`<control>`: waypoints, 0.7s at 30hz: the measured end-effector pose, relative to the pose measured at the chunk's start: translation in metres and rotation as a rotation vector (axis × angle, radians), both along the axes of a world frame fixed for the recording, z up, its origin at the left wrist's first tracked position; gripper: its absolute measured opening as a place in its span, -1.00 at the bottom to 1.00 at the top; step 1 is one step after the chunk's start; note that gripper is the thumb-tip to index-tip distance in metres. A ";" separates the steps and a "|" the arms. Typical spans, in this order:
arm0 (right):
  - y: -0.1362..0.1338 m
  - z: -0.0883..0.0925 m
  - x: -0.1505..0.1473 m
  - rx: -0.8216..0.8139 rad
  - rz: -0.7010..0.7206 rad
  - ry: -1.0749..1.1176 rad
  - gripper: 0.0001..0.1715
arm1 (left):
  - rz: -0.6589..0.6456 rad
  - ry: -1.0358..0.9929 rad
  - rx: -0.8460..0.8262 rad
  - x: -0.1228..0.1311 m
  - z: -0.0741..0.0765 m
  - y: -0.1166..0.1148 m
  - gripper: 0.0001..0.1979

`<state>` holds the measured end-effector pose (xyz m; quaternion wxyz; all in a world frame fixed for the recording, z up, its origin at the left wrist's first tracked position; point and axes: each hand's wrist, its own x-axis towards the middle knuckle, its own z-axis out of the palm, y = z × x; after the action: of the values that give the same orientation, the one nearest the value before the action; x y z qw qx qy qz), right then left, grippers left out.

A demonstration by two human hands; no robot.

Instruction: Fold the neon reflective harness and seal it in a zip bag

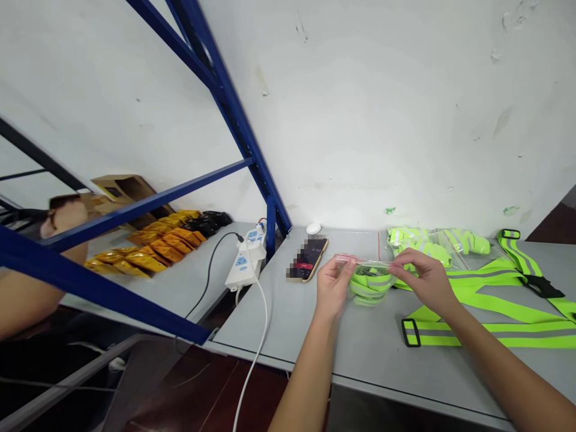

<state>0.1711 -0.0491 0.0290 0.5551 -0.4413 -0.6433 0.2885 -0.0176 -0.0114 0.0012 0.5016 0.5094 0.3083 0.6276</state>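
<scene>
The person's left hand [333, 287] and right hand [426, 279] are close together above the grey table [279, 324], and both of them pinch the top edge of a clear plastic bag [371, 282], one at each end of this edge. The bag hangs between the hands near the middle of the table, and it is hard to tell from this view if its bottom touches the surface. Inside the bag is a folded reflective vest [369, 285] in neon yellow-green with grey stripes.

Just to the right of the hands lies a second vest [486, 324], open and flat on the table, with a black buckle [410, 332] at its near side. On the far side, near the wall, are more neon pieces in clear bags [432, 240]. (They look like the same kind of vest, but the plastic makes it difficult to be sure.) To the left of the left hand lies a smartphone [308, 259] with a blurred screen, and a small round white object [314, 228] is just behind it.

Further left are a white power strip [245, 267], a black cable [209, 270] and a white cable [263, 312]. Beyond a blue metal shelf frame [270, 225] there are rows of amber packets [153, 252], black packets [204, 223] and a cardboard box [121, 189]. At the far left edge shows the blurred bare arm of another person [27, 306].
</scene>
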 end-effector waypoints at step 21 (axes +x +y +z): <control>-0.005 0.003 -0.010 0.046 0.030 -0.106 -0.91 | -0.115 0.189 0.012 0.000 0.002 -0.005 -0.80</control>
<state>0.1612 -0.0539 0.0316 0.5262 -0.4333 -0.6847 0.2580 -0.0178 -0.0167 0.0035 0.5024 0.5863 0.3207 0.5487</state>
